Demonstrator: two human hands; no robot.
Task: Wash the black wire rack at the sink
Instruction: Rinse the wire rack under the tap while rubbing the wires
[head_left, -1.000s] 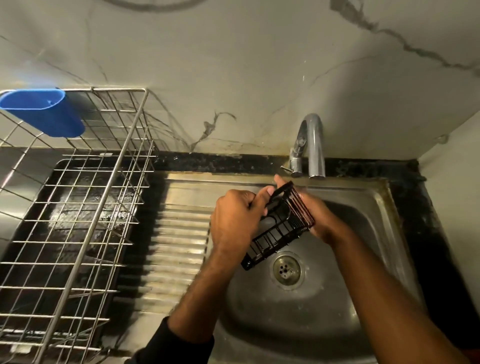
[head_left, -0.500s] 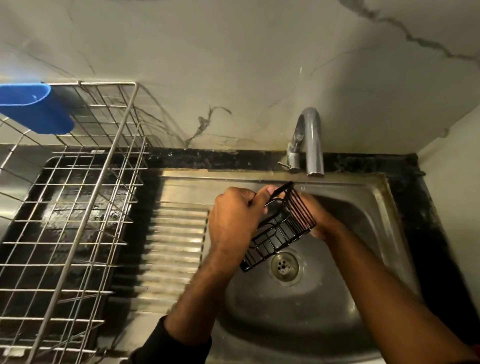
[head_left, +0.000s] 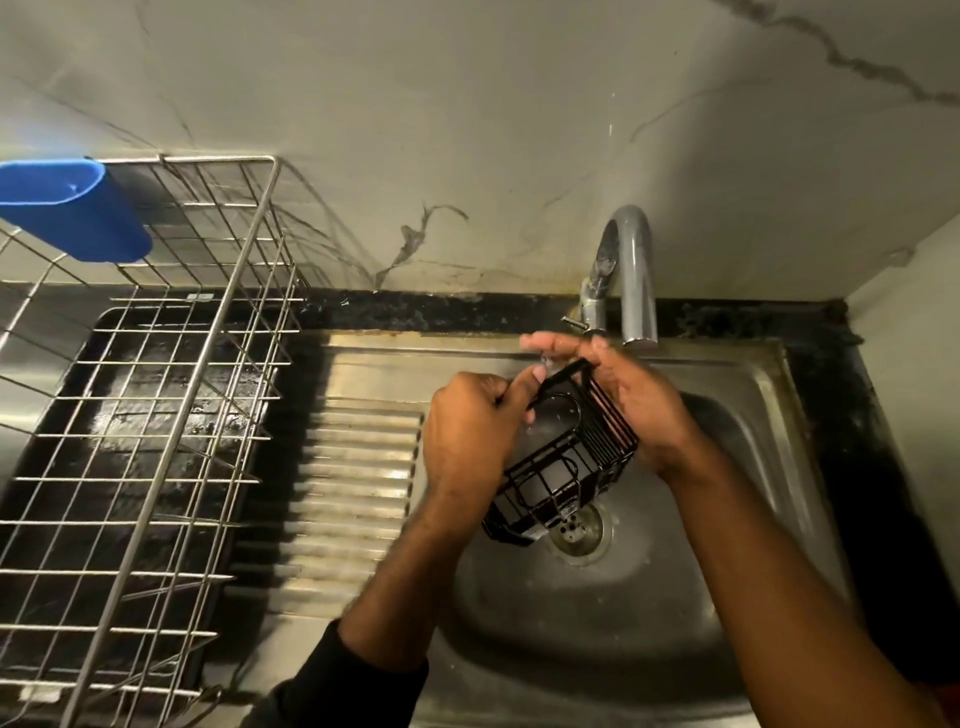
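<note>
A small black wire rack (head_left: 563, 465) hangs tilted over the steel sink basin (head_left: 582, 613), above the drain (head_left: 576, 530). My left hand (head_left: 467, 436) grips its left upper edge, fingers curled round the wire. On its right side, my right hand (head_left: 639, 410) rests flat against the slatted wall, fingers stretched up past the rack's top corner toward the tap (head_left: 631, 275). I cannot tell if water is running.
A ribbed steel drainboard (head_left: 358, 467) lies left of the basin. Further left stands a tall steel wire dish drainer (head_left: 156, 415) with a blue plastic cup holder (head_left: 72, 208) hung on its rim. A marble wall sits behind, a white wall at right.
My right hand has slid up along the rack, its fingers now reaching above the top corner near the tap. The rack stays tilted over the drain in my left hand.
</note>
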